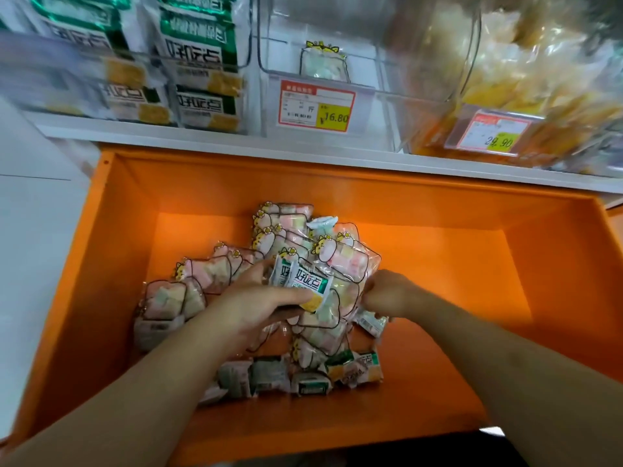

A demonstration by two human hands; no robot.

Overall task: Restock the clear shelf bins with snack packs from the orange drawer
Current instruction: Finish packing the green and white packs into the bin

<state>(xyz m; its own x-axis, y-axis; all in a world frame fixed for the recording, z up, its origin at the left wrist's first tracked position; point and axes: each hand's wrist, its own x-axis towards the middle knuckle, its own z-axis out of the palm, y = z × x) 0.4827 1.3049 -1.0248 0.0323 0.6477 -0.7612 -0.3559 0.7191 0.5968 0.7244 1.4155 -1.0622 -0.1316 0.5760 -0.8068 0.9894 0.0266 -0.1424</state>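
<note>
restocking barely started, both hands down in the open orange drawer [101, 264].
left hand [256, 305] grips white-and-green snack packs [300, 281]; right hand [387, 293] pinches a clear marshmallow pack [347, 261]; the middle clear plastic bin [323, 38] holds one pack, most remain in the drawer.

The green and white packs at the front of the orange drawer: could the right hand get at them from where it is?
Probably yes. The right hand pinches a pack at the pile's edge, and the green and white packs lie uncovered just nearer the person in the open drawer. It must let go first.
</note>
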